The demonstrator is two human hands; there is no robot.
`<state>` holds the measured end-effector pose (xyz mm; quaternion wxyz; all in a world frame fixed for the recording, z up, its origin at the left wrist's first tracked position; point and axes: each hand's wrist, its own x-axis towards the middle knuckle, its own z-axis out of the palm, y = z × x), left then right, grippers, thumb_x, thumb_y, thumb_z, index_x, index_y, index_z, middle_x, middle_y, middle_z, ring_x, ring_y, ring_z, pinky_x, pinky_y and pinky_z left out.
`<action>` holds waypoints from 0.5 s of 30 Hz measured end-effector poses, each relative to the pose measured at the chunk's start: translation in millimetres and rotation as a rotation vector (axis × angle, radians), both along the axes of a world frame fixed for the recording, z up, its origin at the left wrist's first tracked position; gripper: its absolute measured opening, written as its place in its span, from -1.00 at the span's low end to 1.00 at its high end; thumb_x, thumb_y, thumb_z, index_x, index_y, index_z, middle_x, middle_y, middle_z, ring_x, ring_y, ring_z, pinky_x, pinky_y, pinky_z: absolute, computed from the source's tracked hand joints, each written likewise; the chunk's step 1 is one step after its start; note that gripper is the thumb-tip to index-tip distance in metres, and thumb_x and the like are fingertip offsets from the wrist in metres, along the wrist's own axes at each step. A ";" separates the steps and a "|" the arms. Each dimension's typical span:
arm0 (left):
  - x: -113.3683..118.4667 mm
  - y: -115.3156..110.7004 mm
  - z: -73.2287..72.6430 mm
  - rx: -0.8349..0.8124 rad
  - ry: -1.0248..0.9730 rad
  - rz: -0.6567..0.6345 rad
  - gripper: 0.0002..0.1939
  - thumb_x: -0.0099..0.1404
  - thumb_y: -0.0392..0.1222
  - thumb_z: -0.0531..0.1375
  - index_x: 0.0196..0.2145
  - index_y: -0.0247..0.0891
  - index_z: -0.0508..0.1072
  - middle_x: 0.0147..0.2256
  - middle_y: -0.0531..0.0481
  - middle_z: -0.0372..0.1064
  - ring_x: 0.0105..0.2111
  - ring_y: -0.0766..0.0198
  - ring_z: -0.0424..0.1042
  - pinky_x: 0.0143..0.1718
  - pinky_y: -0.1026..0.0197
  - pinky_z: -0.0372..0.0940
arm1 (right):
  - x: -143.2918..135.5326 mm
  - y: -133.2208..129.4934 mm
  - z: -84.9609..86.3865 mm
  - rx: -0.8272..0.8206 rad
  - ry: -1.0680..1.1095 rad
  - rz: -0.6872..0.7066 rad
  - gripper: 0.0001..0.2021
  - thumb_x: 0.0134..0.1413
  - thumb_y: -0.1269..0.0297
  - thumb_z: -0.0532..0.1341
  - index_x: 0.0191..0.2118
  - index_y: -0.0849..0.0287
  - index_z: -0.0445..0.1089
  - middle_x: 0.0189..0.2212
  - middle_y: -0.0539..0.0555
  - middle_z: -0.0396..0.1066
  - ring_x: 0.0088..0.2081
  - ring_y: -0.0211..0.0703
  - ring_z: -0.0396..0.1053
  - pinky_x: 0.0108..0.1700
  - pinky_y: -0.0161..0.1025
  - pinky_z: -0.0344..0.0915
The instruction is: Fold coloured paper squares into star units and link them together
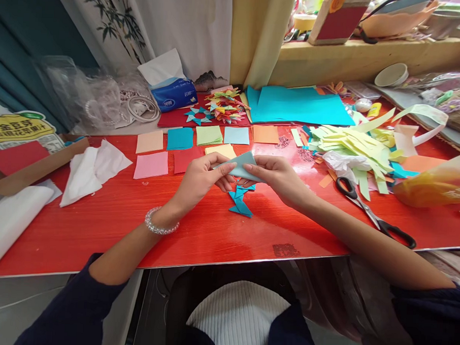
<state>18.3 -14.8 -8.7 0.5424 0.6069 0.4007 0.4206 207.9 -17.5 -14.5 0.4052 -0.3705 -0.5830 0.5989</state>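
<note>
Above the red desk (196, 237): light blue paper (241, 168), held at both ends.
Left hand (205, 175): pinches the paper's left end.
Right hand (275, 175): thumb and fingers grip its right end.
Crease: folding seems in hand; a clean one calls for matched edges and even thumb pressure.
Folded blue pieces (240, 205): on the desk, just beneath the hands.
</note>
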 end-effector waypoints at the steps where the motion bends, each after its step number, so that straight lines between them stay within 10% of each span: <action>1: -0.1 -0.1 0.9 -0.002 0.001 0.002 -0.79 0.21 -0.09 0.25 -0.34 -0.32 0.42 -0.52 0.03 0.47 -0.58 0.36 0.47 -0.53 0.35 0.40 | 0.2 0.3 -0.4 0.006 0.005 -0.003 -0.80 0.12 0.18 0.25 -0.26 0.22 0.46 -0.36 0.03 0.50 -0.33 -0.27 0.49 -0.23 -0.31 0.44; 15: -3.2 0.2 6.0 0.039 0.038 0.120 -0.77 0.20 -0.08 0.25 -0.35 -0.34 0.45 -0.48 -0.02 0.51 -0.55 0.32 0.50 -0.47 0.31 0.43 | 1.3 2.7 0.1 -0.068 0.072 0.017 -0.78 0.09 0.17 0.28 -0.22 0.22 0.48 -0.33 0.07 0.52 -0.31 -0.24 0.51 -0.23 -0.32 0.44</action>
